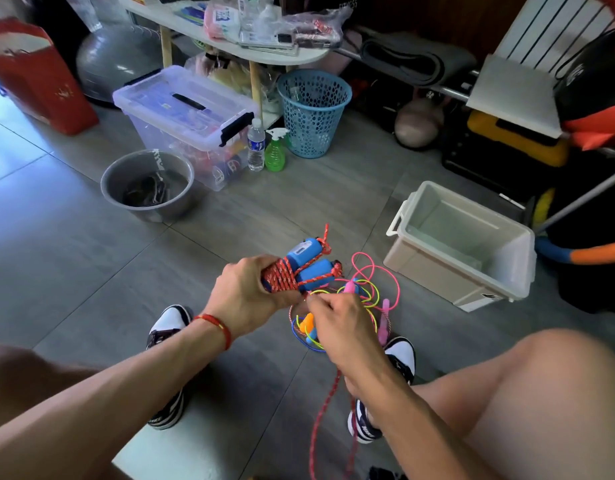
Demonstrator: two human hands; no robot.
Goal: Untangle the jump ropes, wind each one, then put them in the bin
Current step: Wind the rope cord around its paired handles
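My left hand (247,289) grips the two blue handles (307,261) of a red braided jump rope (281,277), which is wound several times round them. Just to the right, my right hand (340,323) pinches the same red rope, and its loose length (321,420) hangs down between my knees. On the floor under my hands lies a tangle of thin pink, yellow-green and blue ropes (371,292) with pink and orange handles. An open white bin (461,244) stands on the floor to the right, with no rope inside.
A metal bowl (148,185) with dark straps sits at the left. Behind it are a clear lidded box (184,116), a water bottle (255,143), a green spray bottle (275,152) and a blue mesh basket (313,112). My shoes (167,323) flank the tangle.
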